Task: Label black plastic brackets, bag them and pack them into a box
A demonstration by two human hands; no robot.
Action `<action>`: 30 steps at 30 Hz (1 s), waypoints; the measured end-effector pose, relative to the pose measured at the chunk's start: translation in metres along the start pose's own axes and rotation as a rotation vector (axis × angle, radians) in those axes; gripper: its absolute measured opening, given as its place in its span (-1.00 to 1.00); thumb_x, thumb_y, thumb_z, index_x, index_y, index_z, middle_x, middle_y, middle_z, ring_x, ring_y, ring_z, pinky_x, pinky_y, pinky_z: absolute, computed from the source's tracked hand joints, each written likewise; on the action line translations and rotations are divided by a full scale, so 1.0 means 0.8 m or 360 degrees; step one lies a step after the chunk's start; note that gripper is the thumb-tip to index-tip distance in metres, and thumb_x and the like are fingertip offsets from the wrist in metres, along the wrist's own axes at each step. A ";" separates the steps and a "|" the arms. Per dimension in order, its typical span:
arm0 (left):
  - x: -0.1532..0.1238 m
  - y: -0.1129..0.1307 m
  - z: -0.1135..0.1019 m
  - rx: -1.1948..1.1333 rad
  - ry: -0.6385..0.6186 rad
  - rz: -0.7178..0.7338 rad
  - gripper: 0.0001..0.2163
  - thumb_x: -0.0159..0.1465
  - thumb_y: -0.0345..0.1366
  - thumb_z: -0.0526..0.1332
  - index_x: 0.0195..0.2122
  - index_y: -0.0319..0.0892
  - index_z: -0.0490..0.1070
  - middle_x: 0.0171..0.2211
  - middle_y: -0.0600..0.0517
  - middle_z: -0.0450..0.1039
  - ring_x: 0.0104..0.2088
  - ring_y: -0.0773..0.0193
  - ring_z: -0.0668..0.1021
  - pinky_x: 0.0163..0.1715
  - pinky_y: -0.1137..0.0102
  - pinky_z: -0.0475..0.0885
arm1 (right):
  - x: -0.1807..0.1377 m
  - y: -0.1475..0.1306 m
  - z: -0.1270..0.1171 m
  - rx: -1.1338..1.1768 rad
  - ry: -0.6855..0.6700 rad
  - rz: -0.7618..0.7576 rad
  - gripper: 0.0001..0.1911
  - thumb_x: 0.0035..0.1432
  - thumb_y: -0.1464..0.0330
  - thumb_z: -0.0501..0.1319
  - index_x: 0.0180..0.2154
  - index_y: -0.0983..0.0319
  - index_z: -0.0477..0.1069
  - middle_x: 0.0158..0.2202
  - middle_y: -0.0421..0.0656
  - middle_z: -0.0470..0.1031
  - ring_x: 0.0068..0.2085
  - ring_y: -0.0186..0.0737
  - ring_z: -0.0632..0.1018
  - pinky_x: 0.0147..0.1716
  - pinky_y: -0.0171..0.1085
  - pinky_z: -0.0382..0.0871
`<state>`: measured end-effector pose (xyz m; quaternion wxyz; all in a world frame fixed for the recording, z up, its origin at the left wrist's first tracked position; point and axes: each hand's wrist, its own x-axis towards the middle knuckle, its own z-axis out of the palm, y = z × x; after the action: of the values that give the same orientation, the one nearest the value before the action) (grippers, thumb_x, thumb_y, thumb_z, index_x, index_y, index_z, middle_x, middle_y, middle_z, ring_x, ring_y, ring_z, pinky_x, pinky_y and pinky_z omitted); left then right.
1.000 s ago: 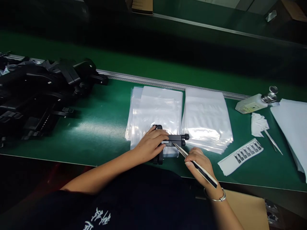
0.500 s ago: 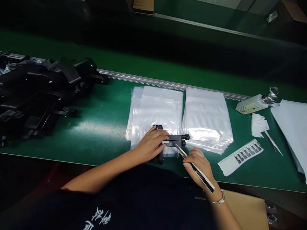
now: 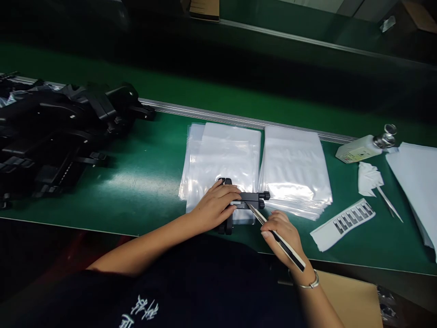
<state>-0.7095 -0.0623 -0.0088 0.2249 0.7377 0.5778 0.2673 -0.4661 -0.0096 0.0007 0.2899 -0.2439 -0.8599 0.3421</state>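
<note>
A black bracket-like part (image 3: pixel 251 197) with small knobs at its right end lies over clear plastic bags (image 3: pixel 221 157). My left hand (image 3: pixel 215 207) is laid across it, fingers curled over its middle and holding it down. A small pale label (image 3: pixel 237 203) shows on the part beside my fingertips. My right hand (image 3: pixel 283 234) grips a slim pointed tool (image 3: pixel 288 250) with a metal tip and a black and white handle; its exact kind is unclear. The tip meets the part near the label's right end.
A second stack of plastic bags (image 3: pixel 295 168) lies to the right. Beyond it are a label strip (image 3: pixel 343 224), a crumpled tissue (image 3: pixel 369 177), tweezers (image 3: pixel 389 205), a pump bottle (image 3: pixel 360 149) and white sheets (image 3: pixel 416 182). Black parts (image 3: pixel 61 132) are heaped at left.
</note>
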 end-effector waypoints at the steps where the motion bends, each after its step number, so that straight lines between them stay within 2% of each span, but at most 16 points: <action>1: 0.000 0.000 0.000 -0.0003 0.0003 0.0002 -0.80 0.34 -0.36 0.09 -0.04 -0.16 0.39 0.02 -0.07 0.47 0.14 0.13 0.43 0.29 0.04 0.09 | -0.001 0.001 0.000 0.0013 -0.0001 0.0010 -0.90 0.23 0.45 0.13 -0.33 0.14 0.35 -0.47 -0.26 0.41 -0.42 -0.27 0.45 -0.10 -0.08 0.36; 7: 0.000 -0.002 0.001 -0.0017 -0.0006 0.0000 -0.77 0.34 -0.37 0.09 -0.02 -0.14 0.40 0.02 -0.08 0.46 0.13 0.13 0.44 0.28 0.01 0.08 | -0.002 0.005 0.002 0.0037 0.0017 0.0037 -0.90 0.25 0.41 0.12 -0.34 0.13 0.34 -0.49 -0.27 0.39 -0.44 -0.26 0.44 -0.11 -0.05 0.37; 13: 0.001 0.002 -0.001 0.0005 -0.0067 0.0044 -0.67 0.33 -0.45 0.05 0.04 -0.07 0.44 0.08 -0.06 0.41 0.18 0.12 0.38 0.29 -0.04 0.05 | -0.002 0.006 -0.001 -0.0036 -0.0029 -0.0026 -0.89 0.25 0.40 0.10 -0.33 0.12 0.34 -0.48 -0.25 0.42 -0.41 -0.23 0.48 -0.08 -0.03 0.39; 21: 0.005 0.008 -0.005 -0.0076 -0.0143 -0.0057 -0.70 0.29 -0.49 0.06 -0.07 -0.05 0.47 0.06 -0.01 0.40 0.16 0.15 0.39 0.31 -0.03 -0.02 | -0.009 0.007 -0.005 -0.0025 -0.0008 -0.0135 -0.91 0.21 0.43 0.14 -0.31 0.12 0.37 -0.49 -0.25 0.43 -0.40 -0.22 0.47 -0.10 -0.03 0.39; 23: 0.009 0.010 -0.006 -0.0065 -0.0159 -0.0048 -0.73 0.29 -0.49 0.06 -0.10 -0.09 0.46 0.03 -0.02 0.40 0.10 0.15 0.42 0.29 -0.03 0.00 | -0.018 0.016 -0.026 -0.0060 0.0255 -0.0046 -0.92 0.21 0.41 0.14 -0.31 0.11 0.38 -0.48 -0.22 0.43 -0.37 -0.16 0.48 -0.13 -0.01 0.40; 26: 0.017 0.013 -0.005 -0.0017 -0.0165 0.0030 -0.82 0.29 -0.46 0.07 -0.23 -0.14 0.45 -0.08 -0.03 0.43 -0.08 0.16 0.46 0.18 0.04 0.19 | -0.036 0.051 -0.089 -0.0546 0.0826 0.0416 -0.91 0.20 0.27 0.19 -0.29 0.14 0.43 -0.38 -0.09 0.47 -0.28 -0.03 0.51 -0.20 0.01 0.38; 28: 0.023 0.014 -0.005 0.0018 -0.0197 0.0098 -0.84 0.29 -0.45 0.06 -0.31 -0.16 0.43 -0.15 -0.04 0.43 -0.15 0.18 0.46 0.08 0.11 0.28 | -0.050 0.086 -0.141 -0.1020 0.0818 0.0788 -0.73 0.18 0.14 0.20 -0.20 0.19 0.47 -0.28 0.03 0.49 -0.20 0.11 0.52 -0.21 0.06 0.36; 30: 0.026 0.013 -0.004 0.0053 -0.0231 0.0154 -0.82 0.30 -0.47 0.04 -0.34 -0.16 0.40 -0.16 -0.05 0.43 -0.13 0.17 0.45 0.08 0.12 0.26 | -0.064 0.118 -0.186 -0.1244 0.0624 0.1025 -0.60 0.23 0.14 0.10 -0.05 0.24 0.45 -0.16 0.15 0.50 -0.08 0.25 0.49 -0.19 0.13 0.34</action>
<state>-0.6999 -0.0441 0.0030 0.2407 0.7858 0.5280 0.2139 -0.3098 0.0869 0.0037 0.2130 -0.6439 -0.7347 0.0163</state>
